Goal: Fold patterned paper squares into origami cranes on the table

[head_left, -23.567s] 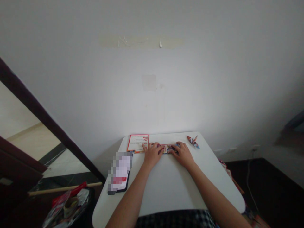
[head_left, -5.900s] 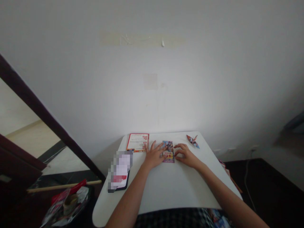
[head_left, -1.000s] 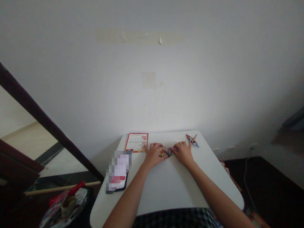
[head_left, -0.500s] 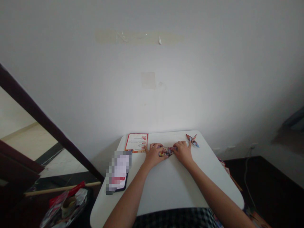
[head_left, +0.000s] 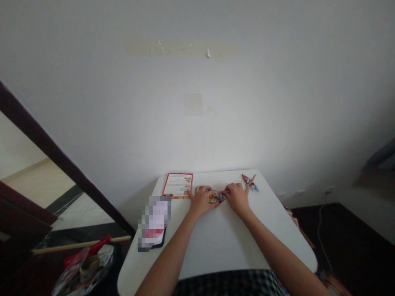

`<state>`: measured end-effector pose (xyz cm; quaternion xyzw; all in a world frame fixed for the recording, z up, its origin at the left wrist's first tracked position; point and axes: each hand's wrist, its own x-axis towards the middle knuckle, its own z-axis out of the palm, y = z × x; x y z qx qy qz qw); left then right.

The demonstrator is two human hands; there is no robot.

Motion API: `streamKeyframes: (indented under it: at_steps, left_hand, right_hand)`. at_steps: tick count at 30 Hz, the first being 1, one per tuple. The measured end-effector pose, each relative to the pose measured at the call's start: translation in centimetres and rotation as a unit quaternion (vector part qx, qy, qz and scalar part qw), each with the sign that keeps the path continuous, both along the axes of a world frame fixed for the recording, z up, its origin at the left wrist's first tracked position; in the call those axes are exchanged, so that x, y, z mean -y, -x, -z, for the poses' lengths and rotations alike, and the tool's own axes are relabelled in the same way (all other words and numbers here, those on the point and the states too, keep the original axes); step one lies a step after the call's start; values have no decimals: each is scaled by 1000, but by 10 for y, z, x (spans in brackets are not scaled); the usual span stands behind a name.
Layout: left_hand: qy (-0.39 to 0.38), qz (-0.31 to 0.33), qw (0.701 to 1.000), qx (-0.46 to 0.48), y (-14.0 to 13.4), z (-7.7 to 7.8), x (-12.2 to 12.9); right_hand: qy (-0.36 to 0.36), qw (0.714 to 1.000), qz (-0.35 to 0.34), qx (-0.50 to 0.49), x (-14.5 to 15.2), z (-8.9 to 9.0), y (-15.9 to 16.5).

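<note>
Folded paper with a bright printed pattern in many colours (head_left: 221, 196) is on the white table with round corners (head_left: 222, 246), between the person's two hands. The left hand (head_left: 203, 200) has its grip closed on the left end, and the right hand (head_left: 238, 198) pinches the right end. A red-edged white printed sheet (head_left: 177, 184) is by the left hand. A pointy red-and-blue folded paper shape (head_left: 250, 183) sits just beside the right hand.

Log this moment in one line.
left hand: on printed paper; right hand: same paper; leaflet: far left on table; paper figure: far right
</note>
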<state>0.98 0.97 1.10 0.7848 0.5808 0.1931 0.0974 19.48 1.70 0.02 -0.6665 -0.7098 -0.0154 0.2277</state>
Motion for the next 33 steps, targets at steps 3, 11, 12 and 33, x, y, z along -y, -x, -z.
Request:
streamKeyframes:
  at_steps: [3, 11, 12, 33]
  left_hand:
    - [-10, -9, 1000, -1, -3, 2, 1]
    - [-25, -18, 1000, -1, -8, 5, 2]
    - [-24, -18, 1000, -1, -8, 5, 2]
    - [-30, -38, 999, -20, -8, 3, 5]
  right_hand:
    - [-1, 1000, 6, 1, -3, 1, 1]
    - [-3, 1000, 8, 2, -7, 0, 1]
    - [0, 1000, 9, 3, -7, -1, 1]
    - [-70, 995, 3, -67, -2, 5, -11]
